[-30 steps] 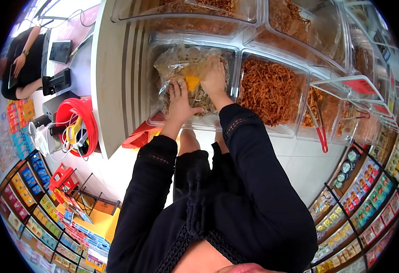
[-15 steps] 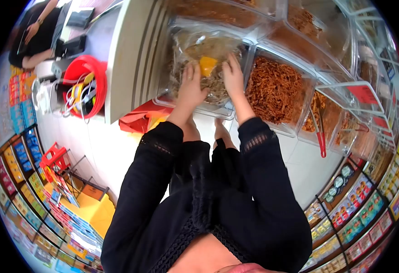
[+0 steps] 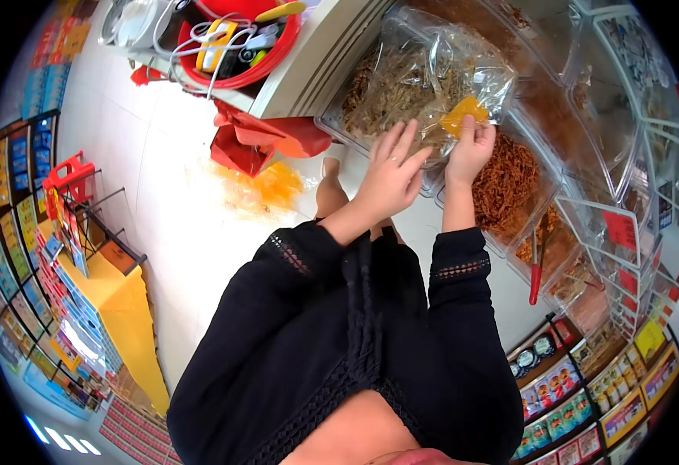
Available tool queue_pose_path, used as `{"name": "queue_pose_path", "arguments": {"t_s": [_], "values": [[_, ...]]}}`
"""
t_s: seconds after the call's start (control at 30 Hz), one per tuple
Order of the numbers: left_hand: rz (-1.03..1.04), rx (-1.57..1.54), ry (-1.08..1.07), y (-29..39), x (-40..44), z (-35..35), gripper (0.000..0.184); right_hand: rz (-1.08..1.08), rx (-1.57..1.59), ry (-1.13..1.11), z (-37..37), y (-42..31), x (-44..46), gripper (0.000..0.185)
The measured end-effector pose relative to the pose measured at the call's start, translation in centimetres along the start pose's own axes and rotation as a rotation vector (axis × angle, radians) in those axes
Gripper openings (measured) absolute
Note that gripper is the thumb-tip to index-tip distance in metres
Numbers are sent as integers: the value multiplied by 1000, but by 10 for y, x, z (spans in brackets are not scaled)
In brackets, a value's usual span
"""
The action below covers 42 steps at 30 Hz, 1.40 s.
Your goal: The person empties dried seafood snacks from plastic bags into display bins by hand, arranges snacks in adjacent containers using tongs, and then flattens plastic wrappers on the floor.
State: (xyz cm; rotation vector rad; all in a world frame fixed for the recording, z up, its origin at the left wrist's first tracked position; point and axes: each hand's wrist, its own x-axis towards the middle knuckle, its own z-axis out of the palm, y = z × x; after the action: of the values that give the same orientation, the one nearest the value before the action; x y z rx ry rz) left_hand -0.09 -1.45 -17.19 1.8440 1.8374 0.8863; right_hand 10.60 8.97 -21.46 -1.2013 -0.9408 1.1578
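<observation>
A clear plastic bag (image 3: 413, 81) with a yellow patch (image 3: 463, 114) lies in a clear bin (image 3: 332, 128), over pale brown shredded food. My right hand (image 3: 470, 153) is closed on the bag's near right edge, thumb and fingers pinched just below the yellow patch. My left hand (image 3: 392, 177) is at the bag's near side, its fingers stretched and slightly apart, holding nothing. Whether its fingertips touch the bag I cannot tell. Right of the bag, another bin holds reddish-brown shreds (image 3: 506, 182).
Red-handled tongs (image 3: 537, 267) rest at the bins on the right. A red basket (image 3: 239, 77) of cables and small items stands on the counter (image 3: 301, 58). Below lie a red bag (image 3: 258, 139) and yellow plastic (image 3: 274, 186) on the floor. Stocked shelves line both sides.
My view has turned, shifting the bins to the right. My right hand now pinches the bag by the yellow patch; before, both hands lay spread on it. My left hand has drawn back toward its near edge.
</observation>
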Motion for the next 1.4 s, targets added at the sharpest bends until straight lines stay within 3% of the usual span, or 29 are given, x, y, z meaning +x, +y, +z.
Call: {"name": "queue_pose_path", "arguments": {"t_s": [0.1,0.17,0.37,0.77,1.03,1.4], "values": [[14,-13,37,-25,-39,-11,35,-104,-73,-19,-4,-11,-2,11],[-166,-54,200,-36,-65,-18,35,-116,-52,7,-2,-24,-7,10],[-314,-33,197,-60,-114,-37,39,-146,-33,3,-13,-42,-13,7],[-335,-131,220,-52,-114,-9,37,-162,-92,43,-8,-60,-8,7],[-265,-12,320,-51,-108,-6,34,-133,-72,27,-7,-63,-9,9],[-293,31,287,-47,-106,-8,33,-150,-44,13,-12,-61,-12,10]]}}
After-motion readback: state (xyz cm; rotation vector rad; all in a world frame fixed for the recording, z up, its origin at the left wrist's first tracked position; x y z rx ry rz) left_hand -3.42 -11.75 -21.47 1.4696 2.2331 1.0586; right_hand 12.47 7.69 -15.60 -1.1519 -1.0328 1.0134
